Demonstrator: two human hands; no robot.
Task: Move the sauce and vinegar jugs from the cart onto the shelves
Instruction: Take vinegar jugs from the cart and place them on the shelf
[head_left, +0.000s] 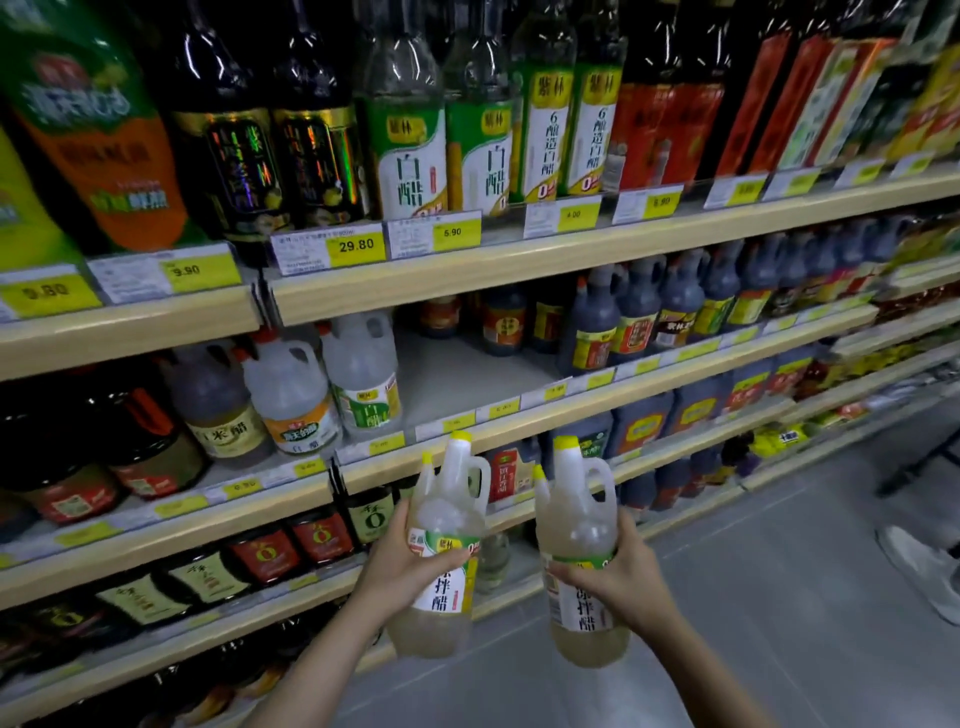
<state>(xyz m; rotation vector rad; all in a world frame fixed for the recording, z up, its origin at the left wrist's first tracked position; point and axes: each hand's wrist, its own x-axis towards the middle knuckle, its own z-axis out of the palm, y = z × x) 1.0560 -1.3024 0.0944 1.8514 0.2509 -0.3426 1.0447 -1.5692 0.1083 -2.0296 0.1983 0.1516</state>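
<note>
Two pale vinegar jugs, left jug (441, 551) gripped by left hand (402, 569), right jug (582, 558) by right hand (618, 577), held below the shelf gap (467, 374); best raised upright, set down singly, labels forward.

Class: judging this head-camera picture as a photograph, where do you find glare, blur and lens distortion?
Head view: glare streaks the dark bottles on the top shelf; the shelf edges bow, a wide-angle effect; far right goods smear into blur; the jugs held by the left hand and right hand stay fairly sharp.
</note>
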